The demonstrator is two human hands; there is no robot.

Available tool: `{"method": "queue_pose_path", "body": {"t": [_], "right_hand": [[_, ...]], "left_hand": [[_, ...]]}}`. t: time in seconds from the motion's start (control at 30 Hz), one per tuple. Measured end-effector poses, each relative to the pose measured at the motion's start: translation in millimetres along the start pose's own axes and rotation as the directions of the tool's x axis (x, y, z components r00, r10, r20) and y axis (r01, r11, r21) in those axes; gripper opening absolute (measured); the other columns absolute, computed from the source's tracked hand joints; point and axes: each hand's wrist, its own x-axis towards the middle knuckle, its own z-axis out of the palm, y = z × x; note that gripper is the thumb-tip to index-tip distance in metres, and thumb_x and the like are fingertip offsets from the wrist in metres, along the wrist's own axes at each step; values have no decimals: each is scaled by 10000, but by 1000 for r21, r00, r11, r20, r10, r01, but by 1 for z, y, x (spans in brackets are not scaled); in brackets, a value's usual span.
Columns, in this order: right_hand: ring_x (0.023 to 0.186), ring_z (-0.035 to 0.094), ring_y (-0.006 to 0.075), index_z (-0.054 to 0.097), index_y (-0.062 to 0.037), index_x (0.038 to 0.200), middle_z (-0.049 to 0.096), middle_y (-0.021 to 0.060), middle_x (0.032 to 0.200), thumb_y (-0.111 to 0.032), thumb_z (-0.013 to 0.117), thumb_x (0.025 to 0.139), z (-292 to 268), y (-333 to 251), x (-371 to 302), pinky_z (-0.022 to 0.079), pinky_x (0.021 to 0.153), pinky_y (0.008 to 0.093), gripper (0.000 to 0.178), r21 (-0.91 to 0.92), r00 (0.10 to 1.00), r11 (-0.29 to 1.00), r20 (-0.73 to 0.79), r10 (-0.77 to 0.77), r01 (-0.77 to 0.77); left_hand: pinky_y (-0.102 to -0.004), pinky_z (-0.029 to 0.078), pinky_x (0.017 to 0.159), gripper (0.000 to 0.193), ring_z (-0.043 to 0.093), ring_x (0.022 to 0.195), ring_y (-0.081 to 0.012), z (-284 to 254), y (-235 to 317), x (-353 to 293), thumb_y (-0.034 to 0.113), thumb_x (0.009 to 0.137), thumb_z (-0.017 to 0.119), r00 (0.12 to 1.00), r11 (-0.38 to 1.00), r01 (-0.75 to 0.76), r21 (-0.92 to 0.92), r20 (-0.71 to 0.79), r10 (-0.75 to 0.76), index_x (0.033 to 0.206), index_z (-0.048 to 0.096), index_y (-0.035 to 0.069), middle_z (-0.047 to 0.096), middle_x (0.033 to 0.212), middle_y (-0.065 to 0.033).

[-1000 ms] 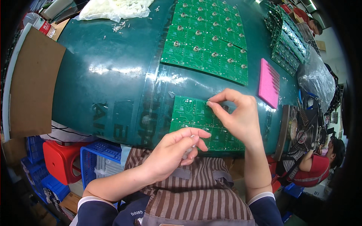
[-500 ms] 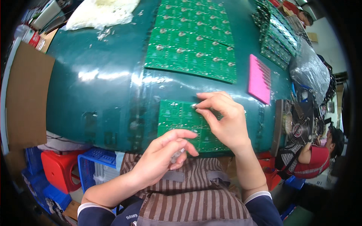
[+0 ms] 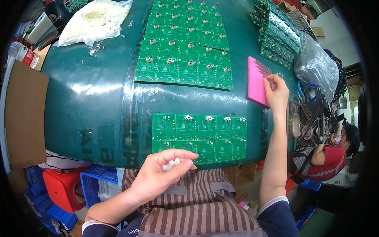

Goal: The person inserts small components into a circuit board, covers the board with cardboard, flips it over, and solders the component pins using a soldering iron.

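Note:
My left hand point(image 3: 166, 168) is curled around several small white cylindrical spacers point(image 3: 171, 163), just over the near edge of a green circuit board panel point(image 3: 197, 134). Along that panel's far row stand several white spacers with metallic tops point(image 3: 209, 118); its near row has none standing. Off to the right, my right hand point(image 3: 277, 90) pinches at the pins or leads stuck in a pink foam block point(image 3: 256, 85). What its fingertips grip is too small to make out.
Beyond lie larger green panels point(image 3: 185, 47) set with rows of similar parts. A bag of white pieces point(image 3: 94, 21) sits far left. Stacked boards point(image 3: 278, 39), a plastic bag point(image 3: 316, 65) and a small fan point(image 3: 310, 132) line the right. Another person point(image 3: 327, 162) sits beyond.
My right hand has left the near panel and reached right to the pink foam. The left hand stays near the panel's front edge, now showing white spacers. The whole view has shifted slightly.

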Motion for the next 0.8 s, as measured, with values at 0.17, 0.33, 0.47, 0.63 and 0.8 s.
{"method": "queue_pose_path", "body": {"t": [0.17,0.33,0.47,0.63,0.8], "right_hand": [[648,584,217,614,-24,889,599,114,777,-81,635,861,4,0,-3,482,626,337,68,20,993,1000,-119,21,-19],[706,594,138,592,10,913,643,81,842,-45,616,884,-15,-66,-31,492,669,288,67,276,998,959,-10,63,-58],[834,651,177,602,15,930,671,135,882,69,664,832,-39,-152,-101,518,750,290,127,868,944,419,323,-66,-267],[909,669,222,592,34,923,668,155,943,134,649,809,-39,-186,-131,537,812,322,162,906,901,254,389,-191,-338],[923,660,216,588,37,929,664,157,948,125,639,824,-35,-183,-132,539,830,325,147,902,900,246,401,-172,-356]], "left_hand": [[-186,306,483,183,402,554,-30,5,-1,2,105,943,620,999,998,-25,-56,-48,22,1094,608,3,662,909,-114],[-202,315,491,172,399,555,-43,7,3,3,128,946,621,998,994,-40,-98,-52,35,1077,606,17,657,921,-116],[-225,328,516,156,395,563,-67,4,-6,9,141,950,612,996,946,-63,-319,-76,41,1083,619,59,650,930,-81],[-216,336,521,147,414,576,-68,4,-10,6,120,946,614,994,893,-113,-436,-36,108,1085,631,76,659,954,-59],[-194,320,515,183,409,608,-24,4,-10,5,88,936,629,992,890,-121,-440,-72,99,1105,639,16,648,920,-41]]}}
